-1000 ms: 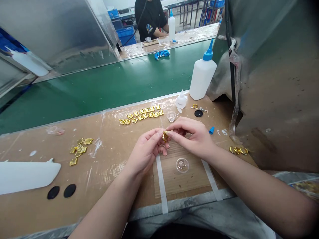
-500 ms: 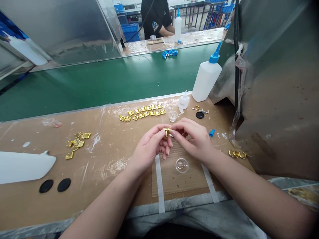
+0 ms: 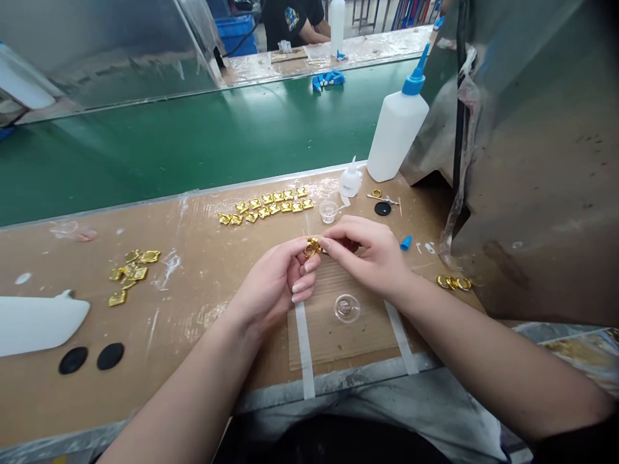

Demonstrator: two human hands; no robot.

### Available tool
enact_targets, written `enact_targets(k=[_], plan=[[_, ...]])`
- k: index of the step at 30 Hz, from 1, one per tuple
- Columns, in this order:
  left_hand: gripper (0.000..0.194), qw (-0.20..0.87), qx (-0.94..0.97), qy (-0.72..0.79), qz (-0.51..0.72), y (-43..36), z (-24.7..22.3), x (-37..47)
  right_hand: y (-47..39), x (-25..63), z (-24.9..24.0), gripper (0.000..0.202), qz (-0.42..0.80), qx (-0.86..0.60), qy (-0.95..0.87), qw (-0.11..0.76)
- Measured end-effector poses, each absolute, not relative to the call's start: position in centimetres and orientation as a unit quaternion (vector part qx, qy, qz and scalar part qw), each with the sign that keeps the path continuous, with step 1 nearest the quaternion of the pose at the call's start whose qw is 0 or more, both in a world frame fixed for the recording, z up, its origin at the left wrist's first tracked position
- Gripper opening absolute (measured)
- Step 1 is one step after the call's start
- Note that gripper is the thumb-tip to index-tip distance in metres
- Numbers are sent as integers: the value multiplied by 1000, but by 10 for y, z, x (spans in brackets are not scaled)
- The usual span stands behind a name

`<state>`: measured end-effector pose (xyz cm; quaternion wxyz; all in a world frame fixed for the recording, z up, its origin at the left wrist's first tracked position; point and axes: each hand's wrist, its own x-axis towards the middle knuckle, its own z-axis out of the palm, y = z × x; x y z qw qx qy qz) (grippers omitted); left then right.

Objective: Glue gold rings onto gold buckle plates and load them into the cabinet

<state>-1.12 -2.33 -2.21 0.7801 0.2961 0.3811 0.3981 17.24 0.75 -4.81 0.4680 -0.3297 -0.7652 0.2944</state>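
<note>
In the head view, the left hand (image 3: 275, 277) is clamped on a gold piece (image 3: 312, 247) above the surface (image 3: 217, 251), near the centre; the right hand (image 3: 370, 251) pinches its edge at 3 o'clock. I'd keep the left grip still, make small fingertip movements, and keep both wrists off the clear dish (image 3: 337, 313) at 5 o'clock and the gold squares (image 3: 274, 208) towards 10.

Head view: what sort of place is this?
Probably a factory or workshop workstation: rows of gold pieces on the bench, a white blue-capped bottle, and another person across a green, belt-like surface.
</note>
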Motion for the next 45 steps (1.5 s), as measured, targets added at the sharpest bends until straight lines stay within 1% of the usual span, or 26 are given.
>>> enact_targets(k=[3,9,15,19,26,30,32,33,35,39,40,42,45], plan=[[21,780,296,383,397,-23,-23,-12,8,172,-48,14,304,-332,-761,467],[18,747,348,385,416,-24,-26,-10,10,172,-49,8,298,-331,-761,472],[14,689,397,400,456,-26,-27,-8,8,173,-47,14,311,-350,-761,448],[24,649,430,425,461,-27,-28,-9,7,174,-47,15,316,-350,-761,445],[32,589,481,457,461,-26,-34,-11,11,175,-47,16,288,-332,-785,437],[40,562,515,487,426,-23,-38,-11,21,183,-48,15,236,-410,-738,482],[44,556,523,501,407,-21,-43,-12,29,189,-50,12,203,-459,-715,486],[46,553,529,506,398,-20,-46,-13,33,192,-51,12,194,-481,-710,476],[48,549,542,512,379,-17,-52,-14,42,195,-52,16,183,-531,-708,429],[52,566,548,500,359,-13,-61,-17,55,191,-47,33,150,-623,-722,261],[52,574,545,494,360,-13,-63,-17,57,189,-45,37,144,-631,-726,231],[52,587,536,484,365,-13,-64,-17,61,185,-43,41,139,-632,-734,207],[52,602,523,478,369,-14,-64,-17,64,181,-45,39,134,-609,-749,224]])
